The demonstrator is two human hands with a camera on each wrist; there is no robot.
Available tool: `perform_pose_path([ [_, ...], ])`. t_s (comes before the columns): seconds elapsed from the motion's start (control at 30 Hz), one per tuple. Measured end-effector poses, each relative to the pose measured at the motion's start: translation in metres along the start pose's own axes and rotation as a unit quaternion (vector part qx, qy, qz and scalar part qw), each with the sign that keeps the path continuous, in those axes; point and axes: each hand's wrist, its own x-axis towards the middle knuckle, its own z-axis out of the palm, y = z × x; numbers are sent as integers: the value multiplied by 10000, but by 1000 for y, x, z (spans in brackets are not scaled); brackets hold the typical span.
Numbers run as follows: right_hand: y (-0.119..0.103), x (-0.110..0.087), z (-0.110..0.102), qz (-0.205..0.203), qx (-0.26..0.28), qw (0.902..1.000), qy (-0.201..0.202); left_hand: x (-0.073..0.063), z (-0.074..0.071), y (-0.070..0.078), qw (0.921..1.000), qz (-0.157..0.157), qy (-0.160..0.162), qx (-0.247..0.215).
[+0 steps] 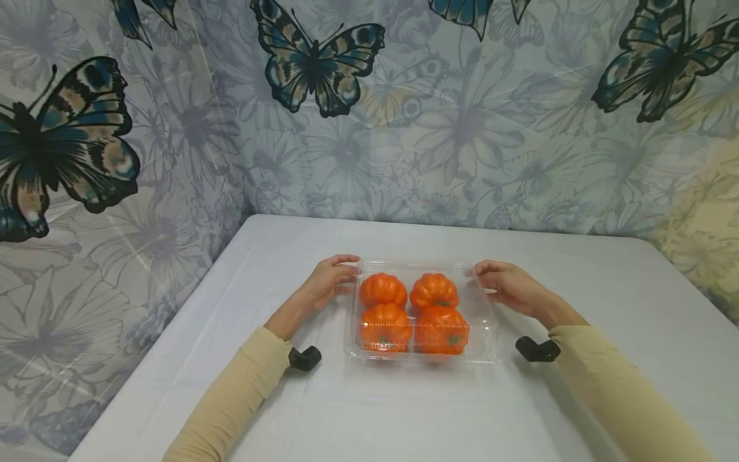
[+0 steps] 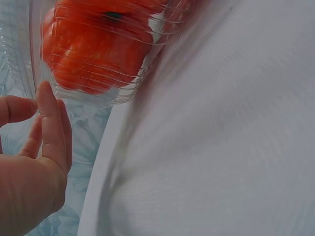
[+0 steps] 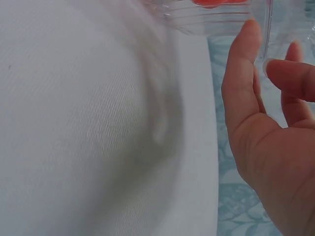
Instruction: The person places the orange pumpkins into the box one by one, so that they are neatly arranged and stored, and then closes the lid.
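A clear plastic container with ribbed sides sits on the white table in the head view. Inside it are several small orange pumpkins, grouped in two rows toward its left side. My left hand pinches the rim at the container's far left corner. At the opposite far corner my right hand holds the rim between thumb and fingers. In the left wrist view a pumpkin shows through the ribbed wall, close to the fingertips. Only a sliver of orange appears above the right hand in its own wrist view.
A white cloth covers the table, whose far edge meets a wall covering printed with butterflies and flowers. Black wrist mounts stick out below both sleeves, near the container's sides.
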Motion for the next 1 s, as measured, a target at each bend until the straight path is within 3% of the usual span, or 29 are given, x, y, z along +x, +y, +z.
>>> perform_pose_path([
  [0.33, 0, -15, 8, 608, 226, 9979, 10, -5, 0, 3, 9996, 63, -151, -217],
  [0.63, 3, -45, 21, 828, -106, 9965, 33, -13, 0, 6, 9988, 57, -333, -346],
  [0.77, 5, -61, 26, 877, -212, 9958, -173, -14, 1, 6, 9990, -1, -303, -342],
  [1.0, 9, -82, 29, 980, 160, 9937, -521, -18, 2, 8, 9993, -21, -241, -281],
])
